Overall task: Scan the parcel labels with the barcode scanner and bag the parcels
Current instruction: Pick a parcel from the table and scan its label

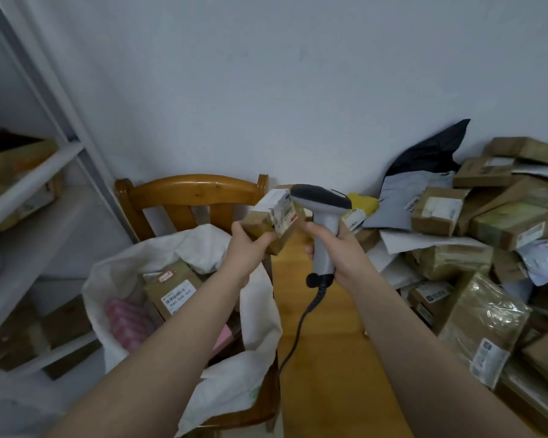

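Far to the left of your left hand (247, 245), a white shelf unit (29, 184) stands against the wall with blurred boxes on its boards. Under your right hand (339, 245) and forearm runs the wooden desk (323, 358). To the right of that hand a heap of parcels (487, 222) covers it: brown cartons and grey and black mailer bags, many with white labels.

Below your left hand a white sack (203, 241) sits open on a wooden chair (187, 188), whose back rises just behind the hand. Inside the sack, left of your left forearm, lies a brown carton (174, 289) with a barcode label facing up and a pink packet (124, 320) beside it.

Your left hand grips a small brown parcel (266, 222) from below, fingers curled round it, and holds it raised. Your right hand is wrapped round the handle of the grey barcode scanner (323, 203). The scanner's dark-topped head points left and sits just beside the parcel.

The parcel's white label (283, 214) faces the scanner head, with a small red glow at its lower edge. The scanner's black cable (298, 327) hangs from the handle's base below your right hand, along the desk's left edge.
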